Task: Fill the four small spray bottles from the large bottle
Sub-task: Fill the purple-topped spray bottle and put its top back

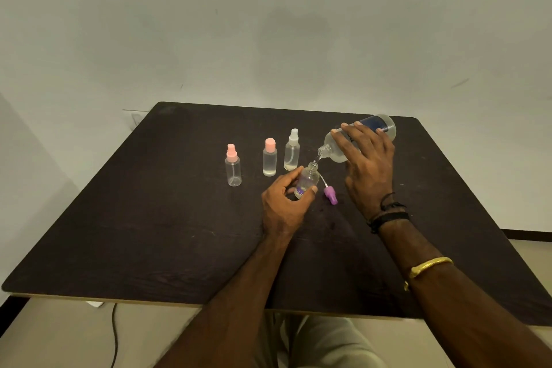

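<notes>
My right hand (368,158) grips the large clear bottle (385,125), tipped so its open neck points down-left over a small uncapped bottle (307,181) with a purple mark. A thin stream of liquid runs between the two mouths. My left hand (283,203) holds that small bottle upright on the table between thumb and fingers. Its purple spray cap (330,194) with a white tube lies just to its right. Three capped small bottles stand behind: a pink-capped one (233,169) at left, another pink-capped one (270,161) in the middle, and a white-capped one (292,154).
Everything sits on a dark wooden table (149,233) against a pale wall. A dark cable (115,334) hangs below the table's front edge at left. My knees show under the near edge.
</notes>
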### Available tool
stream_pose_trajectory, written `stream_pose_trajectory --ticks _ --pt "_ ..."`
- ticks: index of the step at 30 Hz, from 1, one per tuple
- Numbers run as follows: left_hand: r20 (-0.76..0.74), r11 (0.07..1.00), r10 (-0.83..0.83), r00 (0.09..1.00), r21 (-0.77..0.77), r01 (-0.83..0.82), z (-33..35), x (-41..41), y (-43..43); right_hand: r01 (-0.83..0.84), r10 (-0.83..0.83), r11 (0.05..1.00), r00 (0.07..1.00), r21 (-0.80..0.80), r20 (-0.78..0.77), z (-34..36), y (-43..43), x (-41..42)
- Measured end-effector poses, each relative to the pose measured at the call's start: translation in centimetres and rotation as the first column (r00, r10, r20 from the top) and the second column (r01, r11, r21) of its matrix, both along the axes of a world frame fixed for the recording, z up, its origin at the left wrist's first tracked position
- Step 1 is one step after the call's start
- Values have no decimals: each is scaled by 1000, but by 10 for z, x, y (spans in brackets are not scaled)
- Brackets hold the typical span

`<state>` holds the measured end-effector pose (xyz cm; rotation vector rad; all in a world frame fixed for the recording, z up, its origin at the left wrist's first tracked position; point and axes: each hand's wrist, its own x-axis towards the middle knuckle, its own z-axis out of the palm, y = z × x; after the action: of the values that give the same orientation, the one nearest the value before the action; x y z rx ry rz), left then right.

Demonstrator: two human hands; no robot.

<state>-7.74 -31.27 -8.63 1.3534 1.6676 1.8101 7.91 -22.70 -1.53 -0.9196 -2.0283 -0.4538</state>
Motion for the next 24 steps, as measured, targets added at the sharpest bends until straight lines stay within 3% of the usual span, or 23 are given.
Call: stream_pose_trajectory --ticks 24 --pt "3 1000 -3 1000 -17 3 2 0 0 10 -10 1000 1000 3 18 2 1 1"
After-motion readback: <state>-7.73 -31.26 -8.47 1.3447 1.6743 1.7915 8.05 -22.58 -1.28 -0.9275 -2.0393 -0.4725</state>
